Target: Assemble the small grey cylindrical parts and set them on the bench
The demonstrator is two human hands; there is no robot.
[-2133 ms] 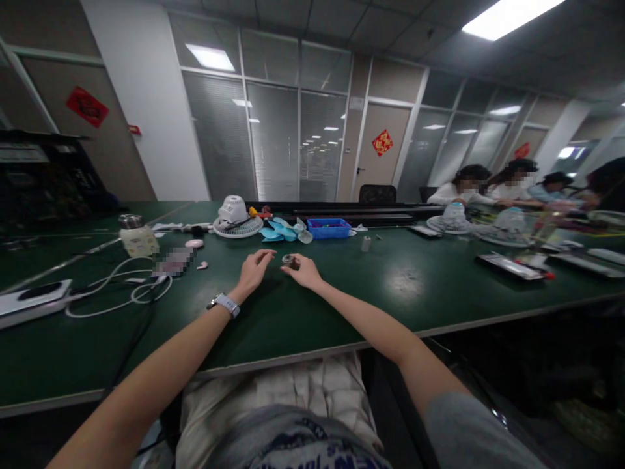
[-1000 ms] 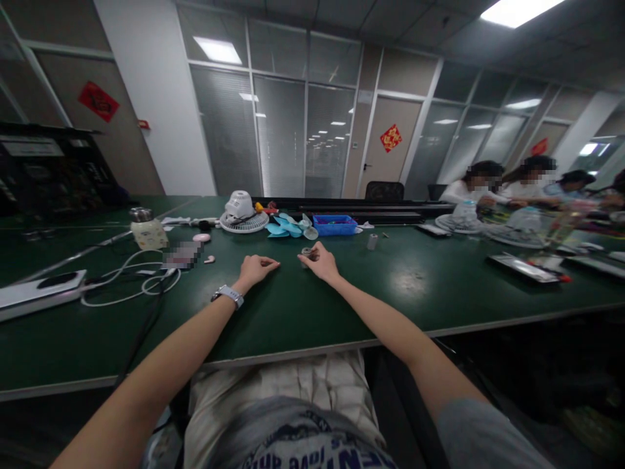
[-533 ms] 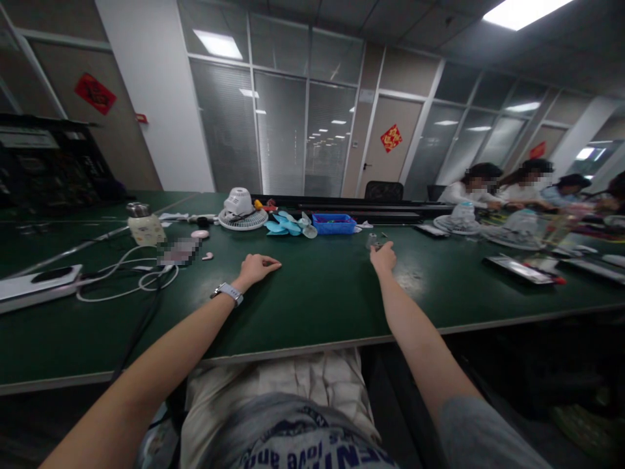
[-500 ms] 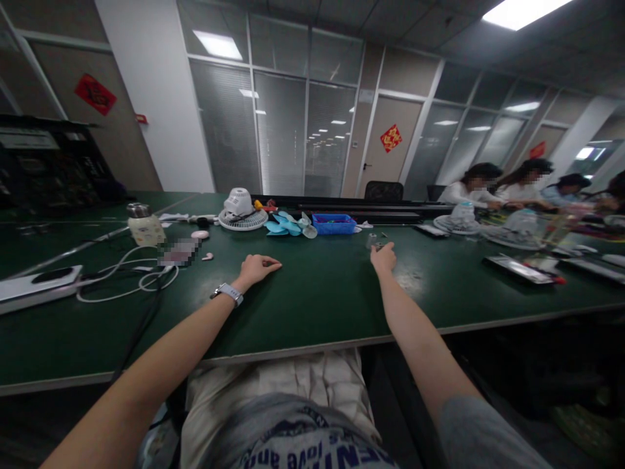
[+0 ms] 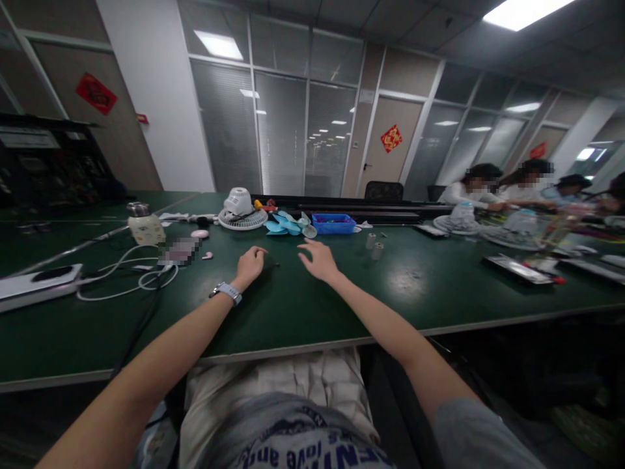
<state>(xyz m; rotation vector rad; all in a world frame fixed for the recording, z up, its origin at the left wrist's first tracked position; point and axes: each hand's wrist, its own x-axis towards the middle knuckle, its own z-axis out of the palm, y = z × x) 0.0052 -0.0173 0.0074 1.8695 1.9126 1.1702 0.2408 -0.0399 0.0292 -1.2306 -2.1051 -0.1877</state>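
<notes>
My left hand [image 5: 250,266], with a watch [image 5: 226,293] on its wrist, rests low over the green table; its fingers are loosely bent and apart, with nothing visible in them. Just right of it lies a tiny dark piece [image 5: 277,264], too small to name. My right hand [image 5: 318,260] is open over the middle of the table, thumb and fingers spread and pointing left. Further right, two small metallic cylinders stand upright close together, a rear cylinder [image 5: 371,241] and a front cylinder [image 5: 377,251]. A small thin piece [image 5: 383,235] lies behind them.
Along the back are a white fan body [image 5: 239,212], blue fan blades [image 5: 283,225] and a blue basket [image 5: 334,225]. A bottle [image 5: 145,225], white cable [image 5: 114,266], earbud [image 5: 208,255] and power strip [image 5: 39,286] are at left. Other people [image 5: 476,189] sit at far right beside more fan parts.
My right hand has let go of a small cylinder beside the other one and moved left toward my left hand, opening. My left hand has shifted slightly left, and a tiny piece now shows beside it.
</notes>
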